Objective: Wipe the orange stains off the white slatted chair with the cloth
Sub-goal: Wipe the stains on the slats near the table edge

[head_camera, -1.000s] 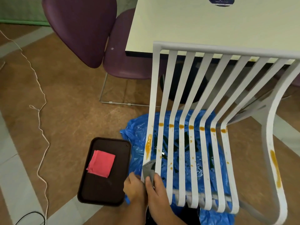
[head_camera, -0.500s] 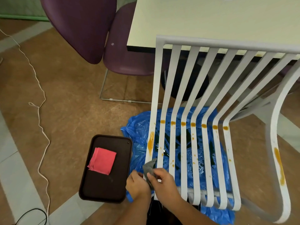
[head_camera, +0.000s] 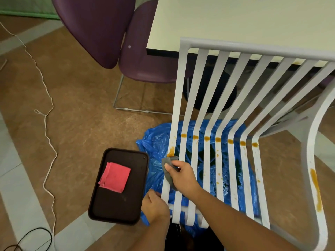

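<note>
Right hand (head_camera: 183, 175) grasps one grey cloth (head_camera: 168, 171), thumb on top, and presses it against the leftmost slat of the white slatted chair (head_camera: 206, 91), just below a long orange smear (head_camera: 171, 151) on that slat, with the forearm crossing several slats from the lower right. Left hand (head_camera: 155, 205) is closed around the front end of the same leftmost slat, fingers curled under the slat's edge. One chair is being cleaned; eight slats can be counted running from the top rail down and forward into the seat. A row of seven small orange spots (head_camera: 218, 139) crosses the slats at the bend of the seat, one per slat from the second to the eighth, and smaller flecks dot the seat slats below them. A further long orange streak (head_camera: 315, 189) runs down the right side frame of the chair. Under the seat lies one crumpled blue plastic sheet (head_camera: 155, 140) on the brown floor (head_camera: 76, 109). Left of the chair and just beside the left hand sits one dark brown tray (head_camera: 117, 205) with a single folded red cloth (head_camera: 115, 177) on it. Behind the chair back stands one pale table (head_camera: 226, 20), its dark round base showing between the slats. One purple chair (head_camera: 101, 28) stands at the upper left. A white cord (head_camera: 48, 131) snakes across the floor at the left, and a black cable (head_camera: 27, 236) loops at the bottom left corner
</note>
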